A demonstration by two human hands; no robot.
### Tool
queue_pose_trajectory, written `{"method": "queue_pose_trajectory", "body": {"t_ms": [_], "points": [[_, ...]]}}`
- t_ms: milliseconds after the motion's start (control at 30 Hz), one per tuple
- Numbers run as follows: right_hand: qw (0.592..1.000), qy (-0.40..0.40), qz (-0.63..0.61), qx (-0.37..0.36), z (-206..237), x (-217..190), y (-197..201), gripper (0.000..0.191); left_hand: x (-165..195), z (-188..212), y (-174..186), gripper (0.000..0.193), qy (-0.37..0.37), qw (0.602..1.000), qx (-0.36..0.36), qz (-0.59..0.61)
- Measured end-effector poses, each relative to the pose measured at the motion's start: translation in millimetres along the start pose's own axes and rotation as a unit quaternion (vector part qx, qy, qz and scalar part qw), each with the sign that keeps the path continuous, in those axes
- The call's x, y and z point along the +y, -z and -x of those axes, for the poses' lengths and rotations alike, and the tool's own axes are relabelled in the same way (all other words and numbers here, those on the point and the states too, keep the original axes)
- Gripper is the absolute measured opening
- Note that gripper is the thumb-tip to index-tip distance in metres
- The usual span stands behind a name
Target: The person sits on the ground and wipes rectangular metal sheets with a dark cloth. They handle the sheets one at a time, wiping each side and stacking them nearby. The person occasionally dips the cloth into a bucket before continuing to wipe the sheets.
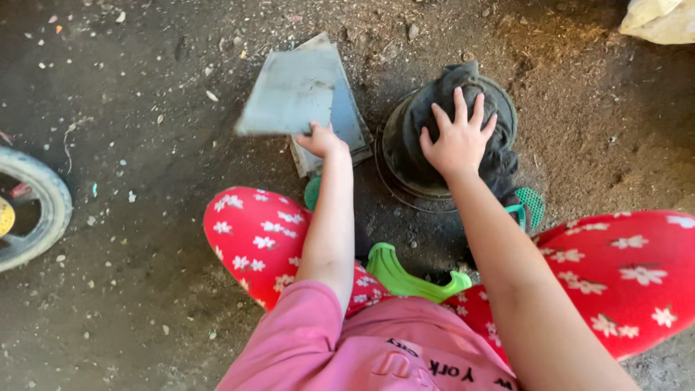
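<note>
My left hand point(322, 140) grips a flat grey board point(289, 93) by its lower edge, fingers closed around it, board lifted and slightly blurred, tilted above a second grey slab point(352, 123) lying flat on the dirt floor point(145, 217). My right hand point(457, 137) is spread wide, palm down, fingers splayed, pressing on a dark cloth point(463, 87) bunched over a round dark pot point(405, 156); it grips nothing. The pot sits on the dirt just right of the slab, nearly touching it, with a thin wire ring point(394, 192) showing along its lower left side. Both forearms reach forward from a pink top point(376, 347). My knees in red trousers with white flowers point(622, 268) spread to either side. A bright green plastic seat edge point(402, 275) shows between my legs. Green mesh sandals point(532, 206) peek out below the pot, one also just under my left wrist. Near the left edge of the floor, part of a small wheel point(40, 210) with grey tyre. At the top right corner, a pale sack point(659, 20), well apart from the hands. Floor is littered with small pebbles and scraps.
</note>
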State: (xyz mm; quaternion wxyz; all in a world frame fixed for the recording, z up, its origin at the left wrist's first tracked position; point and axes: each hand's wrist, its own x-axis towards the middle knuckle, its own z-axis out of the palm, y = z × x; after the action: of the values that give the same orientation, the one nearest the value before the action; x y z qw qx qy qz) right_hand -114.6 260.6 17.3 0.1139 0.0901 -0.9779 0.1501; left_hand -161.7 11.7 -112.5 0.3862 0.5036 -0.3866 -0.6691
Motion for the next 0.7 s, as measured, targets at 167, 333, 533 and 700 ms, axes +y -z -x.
{"method": "queue_pose_trajectory", "body": {"t_ms": [167, 333, 533, 700], "points": [[0.998, 0.001, 0.031, -0.060, 21, -2, 27, 0.071, 66, 11, 27, 0.023, -0.288, 0.903, -0.087, -0.307], [0.988, -0.059, 0.054, -0.130, 54, -7, 44, 0.074, 113, 21, 49, 0.020, -0.454, 0.786, -0.230, -0.351], [0.990, -0.059, 0.071, -0.103, 77, -9, 58, 0.073, 142, 23, 64, 0.025, -0.523, 0.636, -0.358, -0.441], [0.992, -0.084, 0.016, -0.092, 84, -4, 66, 0.082, 156, 18, 68, 0.010, -0.428, 0.704, -0.292, -0.485]]}}
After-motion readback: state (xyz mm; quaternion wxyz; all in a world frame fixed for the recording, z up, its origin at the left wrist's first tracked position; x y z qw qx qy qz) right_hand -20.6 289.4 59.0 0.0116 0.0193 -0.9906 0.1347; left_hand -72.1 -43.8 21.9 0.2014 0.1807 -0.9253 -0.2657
